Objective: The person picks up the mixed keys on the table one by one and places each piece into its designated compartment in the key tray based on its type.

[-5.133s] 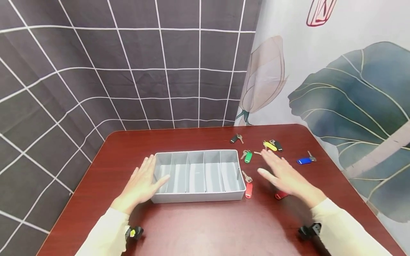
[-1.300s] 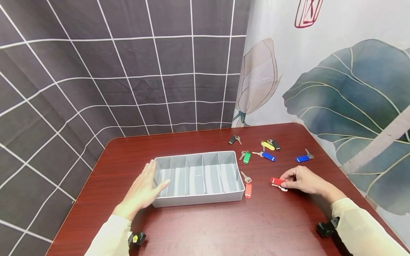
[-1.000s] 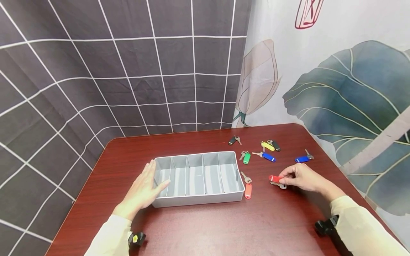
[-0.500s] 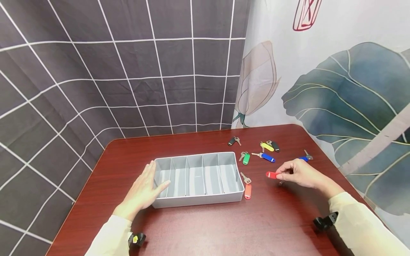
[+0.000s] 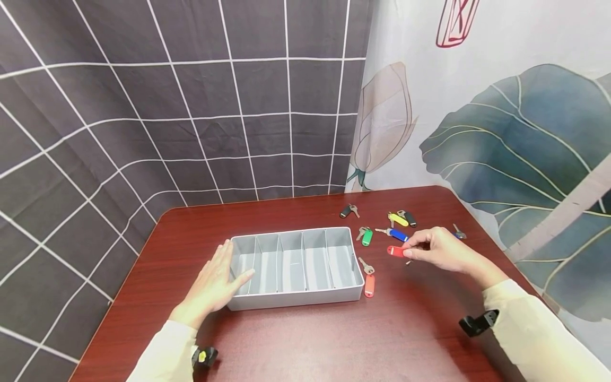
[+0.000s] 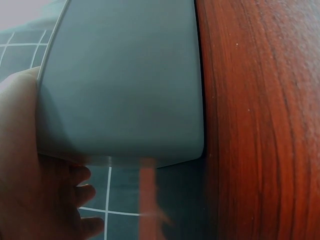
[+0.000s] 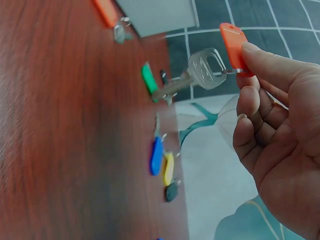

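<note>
My right hand (image 5: 441, 252) pinches a red key tag (image 5: 395, 251) between thumb and fingers, held up off the table to the right of the tray. From its ring hangs a silver key (image 7: 204, 69), large in the right wrist view. My left hand (image 5: 212, 281) rests against the left end of a grey compartment tray (image 5: 296, 300), fingers straight and thumb over the rim. Every compartment in it is bare. A second red key tag (image 5: 369, 285) with its key lies beside the tray's right end.
Behind the right hand lie keys with a green tag (image 5: 367, 237), a blue tag (image 5: 399, 235), a yellow tag (image 5: 398, 219) and black tags (image 5: 346, 211). Another tagged key (image 5: 459, 233) is partly hidden by that hand. Curtains (image 5: 258, 132) hang behind the table (image 5: 305, 339).
My right hand has picked the red key tag up from the table and moved it left and away from me. The left hand has stayed at the tray.
</note>
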